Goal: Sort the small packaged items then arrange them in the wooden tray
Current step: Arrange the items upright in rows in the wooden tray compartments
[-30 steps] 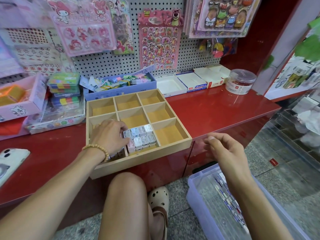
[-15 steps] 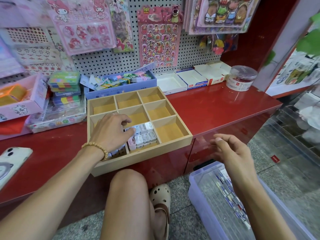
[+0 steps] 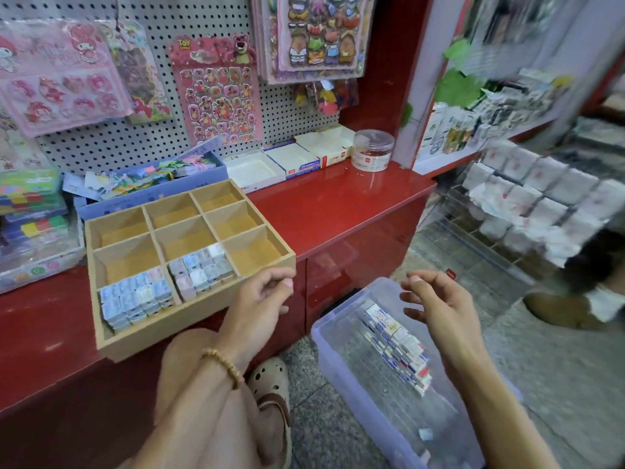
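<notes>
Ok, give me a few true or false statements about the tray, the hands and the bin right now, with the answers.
1. Two compartments of the wooden tray hold small packaged items. True.
2. The left hand is inside the tray. False: it hovers off the tray's front right corner.
3. The right hand holds nothing. True.
4. The clear plastic bin sits on the red counter. False: it is on the floor.
5. More packets lie in the bin. True.

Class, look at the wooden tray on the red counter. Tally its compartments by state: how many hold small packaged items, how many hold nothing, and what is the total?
Compartments of the wooden tray holding small packaged items: 2
Compartments holding nothing: 7
Total: 9
</notes>
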`<state>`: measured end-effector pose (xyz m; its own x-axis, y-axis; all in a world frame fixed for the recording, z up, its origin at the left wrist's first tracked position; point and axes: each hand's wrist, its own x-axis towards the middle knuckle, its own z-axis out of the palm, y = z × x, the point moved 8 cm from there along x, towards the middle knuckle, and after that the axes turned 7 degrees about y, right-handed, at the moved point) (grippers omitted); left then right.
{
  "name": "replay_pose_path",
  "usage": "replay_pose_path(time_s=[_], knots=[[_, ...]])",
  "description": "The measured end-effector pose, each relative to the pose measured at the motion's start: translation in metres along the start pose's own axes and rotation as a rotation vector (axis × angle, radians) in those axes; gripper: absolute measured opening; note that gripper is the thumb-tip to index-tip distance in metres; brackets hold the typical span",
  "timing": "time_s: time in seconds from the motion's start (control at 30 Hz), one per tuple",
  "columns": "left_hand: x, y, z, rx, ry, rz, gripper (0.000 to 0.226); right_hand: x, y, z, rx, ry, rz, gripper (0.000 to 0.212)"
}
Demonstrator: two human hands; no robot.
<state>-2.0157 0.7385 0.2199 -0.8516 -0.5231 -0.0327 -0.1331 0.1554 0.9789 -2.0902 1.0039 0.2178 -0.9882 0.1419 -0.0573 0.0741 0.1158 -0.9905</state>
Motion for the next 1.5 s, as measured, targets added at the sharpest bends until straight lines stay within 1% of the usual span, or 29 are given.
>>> replay_pose_path(time_s=[0.1, 0.3, 0.43, 0.53, 0.6, 0.67, 0.7, 0.8, 0.9, 1.0, 1.07, 1.1, 1.13, 1.2, 1.27, 1.33, 1.4, 1.43, 1.5], knots=[[-0.016, -0.013, 0.036, 0.036, -0.085, -0.022, 0.017, -0.002, 0.021, -0.038, -0.015, 0.075, 0.027, 0.013], [-0.032, -0.053, 0.113, 0.146, -0.267, -0.054, 0.015, -0.004, 0.093, -0.124, -0.136, 0.219, 0.116, 0.015], [-0.037, -0.092, 0.168, 0.270, -0.420, -0.090, 0.013, -0.011, 0.157, -0.169, -0.217, 0.297, 0.250, 0.017], [-0.042, -0.118, 0.215, 0.385, -0.569, -0.045, 0.011, -0.015, 0.205, -0.196, -0.284, 0.372, 0.347, 0.023], [-0.046, -0.131, 0.249, 0.479, -0.668, 0.006, 0.010, -0.017, 0.229, -0.208, -0.358, 0.428, 0.405, 0.016], [-0.048, -0.141, 0.281, 0.545, -0.762, 0.053, 0.014, -0.010, 0.252, -0.215, -0.444, 0.469, 0.415, 0.015], [-0.049, -0.152, 0.302, 0.574, -0.812, 0.078, 0.016, -0.006, 0.268, -0.221, -0.495, 0.486, 0.420, 0.020], [-0.045, -0.172, 0.339, 0.629, -0.904, 0.152, 0.020, 0.007, 0.290, -0.224, -0.658, 0.510, 0.407, 0.044], [-0.039, -0.217, 0.376, 0.745, -1.043, 0.216, 0.024, 0.022, 0.319, -0.217, -0.713, 0.512, 0.412, 0.053], [-0.047, -0.274, 0.407, 0.871, -1.283, 0.288, 0.034, 0.026, 0.338, -0.205, -0.717, 0.515, 0.404, 0.053], [-0.060, -0.304, 0.428, 0.892, -1.462, 0.381, 0.045, 0.026, 0.342, -0.204, -0.704, 0.566, 0.393, 0.050], [-0.067, -0.315, 0.438, 0.896, -1.548, 0.468, 0.049, 0.026, 0.342, -0.205, -0.694, 0.590, 0.386, 0.050], [-0.075, -0.326, 0.448, 0.893, -1.631, 0.606, 0.052, 0.026, 0.343, -0.206, -0.688, 0.609, 0.374, 0.050], [-0.094, -0.351, 0.460, 0.901, -1.796, 0.938, 0.059, 0.025, 0.343, -0.207, -0.674, 0.640, 0.344, 0.047], [-0.106, -0.376, 0.465, 0.919, -1.907, 1.168, 0.067, 0.023, 0.344, -0.207, -0.641, 0.669, 0.329, 0.045], [-0.117, -0.394, 0.461, 0.924, -2.017, 1.304, 0.073, 0.022, 0.345, -0.207, -0.631, 0.689, 0.330, 0.048], [-0.127, -0.408, 0.449, 0.879, -2.120, 1.410, 0.070, 0.021, 0.348, -0.207, -0.632, 0.694, 0.342, 0.048], [-0.129, -0.413, 0.442, 0.848, -2.131, 1.450, 0.066, 0.020, 0.349, -0.207, -0.631, 0.696, 0.346, 0.048], [-0.128, -0.417, 0.435, 0.755, -2.094, 1.495, 0.061, 0.019, 0.349, -0.207, -0.634, 0.698, 0.344, 0.048]])
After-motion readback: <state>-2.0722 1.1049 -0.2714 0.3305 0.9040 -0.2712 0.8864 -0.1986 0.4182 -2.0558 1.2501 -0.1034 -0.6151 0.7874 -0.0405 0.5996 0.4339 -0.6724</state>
